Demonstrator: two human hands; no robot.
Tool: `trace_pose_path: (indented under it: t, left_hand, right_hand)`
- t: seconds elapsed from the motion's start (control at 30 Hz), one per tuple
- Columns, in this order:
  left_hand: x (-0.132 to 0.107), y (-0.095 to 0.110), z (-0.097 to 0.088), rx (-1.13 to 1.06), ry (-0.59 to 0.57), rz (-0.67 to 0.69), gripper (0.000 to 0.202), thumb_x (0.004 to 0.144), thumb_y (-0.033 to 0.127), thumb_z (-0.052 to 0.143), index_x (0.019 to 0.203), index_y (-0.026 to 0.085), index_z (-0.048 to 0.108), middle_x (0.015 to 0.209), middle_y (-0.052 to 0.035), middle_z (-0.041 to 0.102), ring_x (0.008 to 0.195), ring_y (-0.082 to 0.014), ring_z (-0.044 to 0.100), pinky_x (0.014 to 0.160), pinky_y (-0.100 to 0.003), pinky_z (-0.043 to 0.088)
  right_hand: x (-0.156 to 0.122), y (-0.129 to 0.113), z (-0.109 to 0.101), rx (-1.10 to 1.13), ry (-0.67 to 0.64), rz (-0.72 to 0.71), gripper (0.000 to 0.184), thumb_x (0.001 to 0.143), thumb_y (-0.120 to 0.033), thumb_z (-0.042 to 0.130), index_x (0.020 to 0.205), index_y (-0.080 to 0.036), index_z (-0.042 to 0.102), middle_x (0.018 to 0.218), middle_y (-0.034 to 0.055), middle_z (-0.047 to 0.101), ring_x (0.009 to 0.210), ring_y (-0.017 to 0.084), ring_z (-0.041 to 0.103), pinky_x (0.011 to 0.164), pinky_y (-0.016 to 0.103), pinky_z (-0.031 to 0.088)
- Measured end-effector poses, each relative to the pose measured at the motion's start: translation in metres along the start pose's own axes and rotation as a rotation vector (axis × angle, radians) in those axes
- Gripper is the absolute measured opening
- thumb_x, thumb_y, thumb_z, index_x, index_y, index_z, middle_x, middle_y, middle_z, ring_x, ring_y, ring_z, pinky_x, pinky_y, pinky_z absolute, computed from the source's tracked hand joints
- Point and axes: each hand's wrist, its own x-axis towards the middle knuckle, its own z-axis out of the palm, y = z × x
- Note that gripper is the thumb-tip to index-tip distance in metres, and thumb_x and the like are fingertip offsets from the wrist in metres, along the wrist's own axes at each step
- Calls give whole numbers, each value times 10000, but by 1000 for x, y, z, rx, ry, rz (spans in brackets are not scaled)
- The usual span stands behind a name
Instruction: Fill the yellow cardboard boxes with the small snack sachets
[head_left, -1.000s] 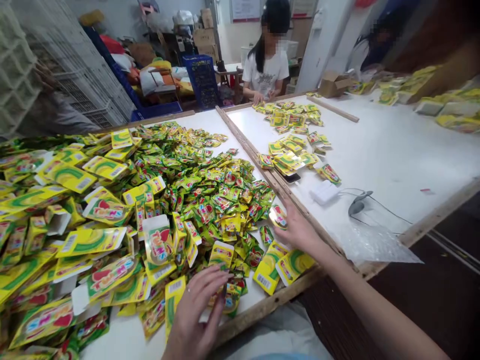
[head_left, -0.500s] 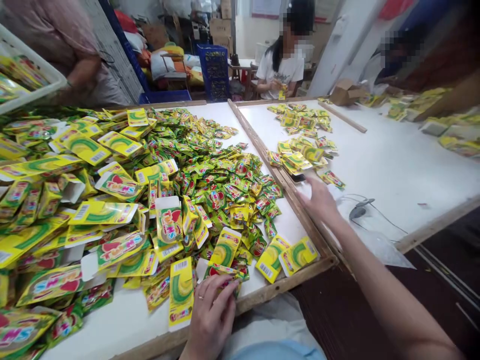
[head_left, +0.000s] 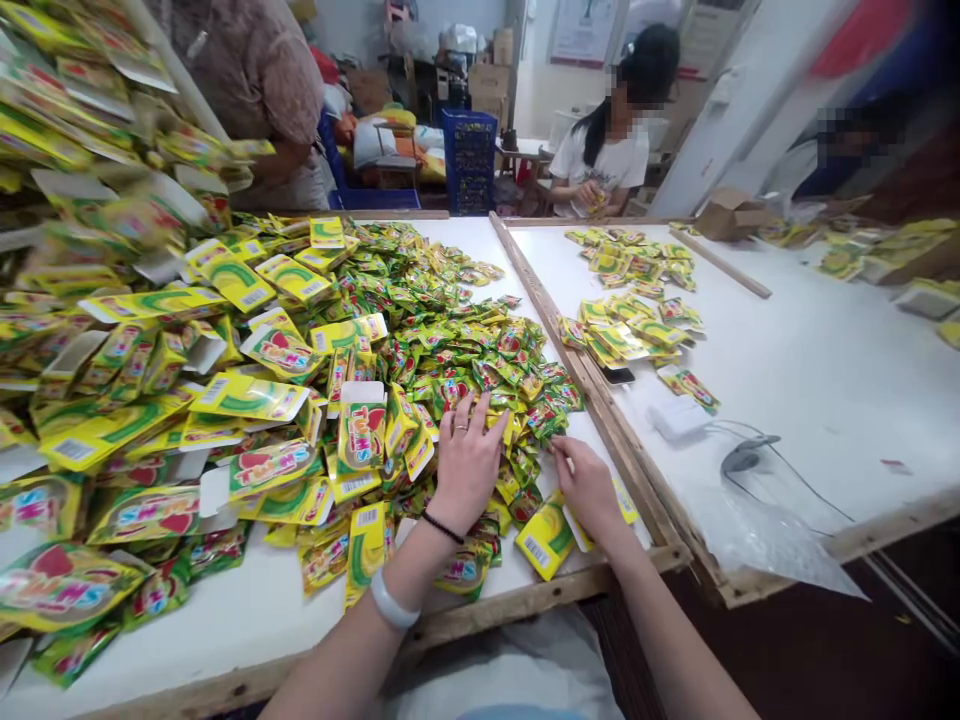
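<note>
Head view: person's two hands at the near edge of the left bench section.

Left hand: wide, fingers spread flat on the sachet heap; ring and dark bracelet visible, pale band on the wrist.

Right hand: narrow, fingertips drawn together at the heap's right edge; cannot tell whether they grip a sachet.

Things: foil sachets in yellow, green and red lie in a loose heap under and beside the left hand. Printed yellow-green cartons lie open to the left; one carton stands tilted just beside the left hand. Another carton lies just below the right hand.

Rest: a wooden rail divides the bench. Right of it lie a smaller sachet group, a phone and a plastic bag.

Containers: a blue perforated crate stands far off, contents unclear. A cardboard box sits on the far bench, contents hidden.

Others: a seated co-worker handles a sachet at the far end.
</note>
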Motion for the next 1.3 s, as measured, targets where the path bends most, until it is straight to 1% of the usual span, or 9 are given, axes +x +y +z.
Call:
trace_pose_path:
  t: [0.2,0.3,0.43,0.53,0.7,0.8,1.0,1.13,1.3]
  left_hand:
    - [-1,-8,-13,-401,70,26,317,894,173,431,1158,248,587,1267,-43,569,1204,-233,443,1024,-436,324]
    - [-14,4,-24,-774,-56,-120,261,922,274,402,1071,197,602,982,-48,660,911,-178,578,823,-315,459]
    - [-35,19,-26,-1049,-158,-349,363,922,430,350,761,175,551,663,3,518,621,-132,467,584,-247,414]
    - [-50,27,-22,-1185,-176,-413,327,890,449,427,743,174,524,650,20,461,597,-113,413,555,-226,382]
    - [-67,43,-11,-1102,-165,-421,311,898,395,437,712,175,556,703,-12,514,734,-154,496,689,-269,441]
    - [-71,56,-5,-1019,-209,-240,268,924,318,392,867,195,623,1018,-76,559,1060,-202,483,936,-357,403]
    - [-55,83,25,-603,-369,204,593,835,361,545,1365,219,323,1401,-142,362,1314,-282,290,1077,-512,252]
    - [-41,96,44,-372,-413,338,437,817,207,534,1250,214,474,1378,-135,416,1247,-301,394,1035,-526,304]
    - [-28,82,23,-570,-354,168,256,856,264,505,1096,295,589,1151,-43,607,1087,-221,537,974,-429,407]
  right_hand:
    - [-2,-21,-31,289,184,77,192,952,-312,313,1017,-211,463,797,30,621,634,157,606,578,273,487]
    - [-4,-47,-35,509,135,-35,104,919,-277,421,971,-237,501,791,6,628,657,139,605,595,247,483]
    - [-4,-60,-30,352,-14,-268,167,897,-195,432,1008,-241,548,878,33,666,747,158,633,677,273,490]
    - [-13,-55,-25,302,-10,-193,134,876,-260,500,996,-226,548,835,46,655,727,174,627,675,298,497]
    - [-57,-56,-30,820,-13,209,536,793,-402,621,1262,-231,427,1197,116,573,991,208,601,686,294,547]
    - [-83,-55,-39,969,-78,372,349,804,-336,629,1131,-221,586,1108,79,653,947,201,641,756,320,557]
    - [-91,14,-89,765,280,569,184,769,-312,667,913,-199,671,819,41,718,632,164,656,605,297,571]
    - [-85,49,-127,672,83,508,275,794,-340,626,1051,-243,643,1166,97,632,764,213,687,628,335,585]
    - [-82,28,-120,256,-308,148,122,807,-281,597,859,-255,704,1438,82,380,1296,303,386,995,432,425]
